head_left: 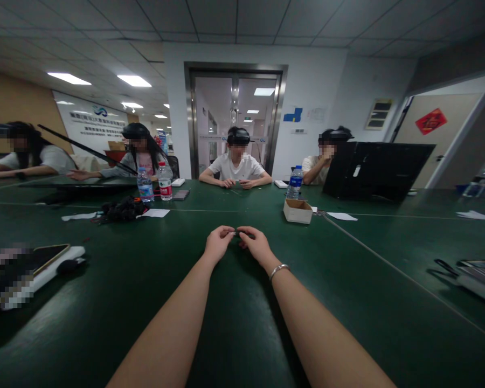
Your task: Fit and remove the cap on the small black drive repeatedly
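Forearms [167, 323], cropped below, lead to left hand [218, 242] and right hand [257, 246], pinching a mostly hidden dark object [237, 233].

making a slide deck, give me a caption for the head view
Both hands hold a small, indistinct item at their fingertips over a green table, an open box farther off to the right.

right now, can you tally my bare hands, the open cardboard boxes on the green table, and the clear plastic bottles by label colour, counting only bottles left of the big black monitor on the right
Bare left hand and bare right hand: 2
Clear plastic bottles with blue labels: 2
Clear plastic bottle with red label: 1
Open pale cardboard box: 1
Total: 6
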`<action>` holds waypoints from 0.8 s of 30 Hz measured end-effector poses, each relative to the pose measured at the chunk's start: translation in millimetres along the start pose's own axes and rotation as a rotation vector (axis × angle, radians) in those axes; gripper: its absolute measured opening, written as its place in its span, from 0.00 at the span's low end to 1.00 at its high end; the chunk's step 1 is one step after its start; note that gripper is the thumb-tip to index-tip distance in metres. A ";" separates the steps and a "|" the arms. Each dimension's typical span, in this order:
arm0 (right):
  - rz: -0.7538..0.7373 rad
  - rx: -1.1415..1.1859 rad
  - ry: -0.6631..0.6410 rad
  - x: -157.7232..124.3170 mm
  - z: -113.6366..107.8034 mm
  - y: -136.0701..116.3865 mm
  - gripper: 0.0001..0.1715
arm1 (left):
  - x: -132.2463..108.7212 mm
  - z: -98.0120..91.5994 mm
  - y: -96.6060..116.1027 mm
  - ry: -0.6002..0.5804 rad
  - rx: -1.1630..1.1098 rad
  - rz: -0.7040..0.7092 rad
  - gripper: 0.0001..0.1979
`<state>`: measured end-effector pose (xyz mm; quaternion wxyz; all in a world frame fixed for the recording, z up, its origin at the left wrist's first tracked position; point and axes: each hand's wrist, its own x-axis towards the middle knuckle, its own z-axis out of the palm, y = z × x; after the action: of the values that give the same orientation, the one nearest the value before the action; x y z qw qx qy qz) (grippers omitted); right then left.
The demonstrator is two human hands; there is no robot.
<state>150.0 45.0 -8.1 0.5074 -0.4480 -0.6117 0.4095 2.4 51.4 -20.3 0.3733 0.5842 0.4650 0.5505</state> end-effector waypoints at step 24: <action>0.101 0.408 -0.127 -5.0 -15.8 -4.4 0.14 | -3.7 3.0 12.9 0.016 -0.011 -0.096 0.15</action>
<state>165.5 39.8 -2.8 0.5269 -0.3395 -0.5234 0.5772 7.2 44.4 -9.5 0.3988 0.5547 0.4923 0.5394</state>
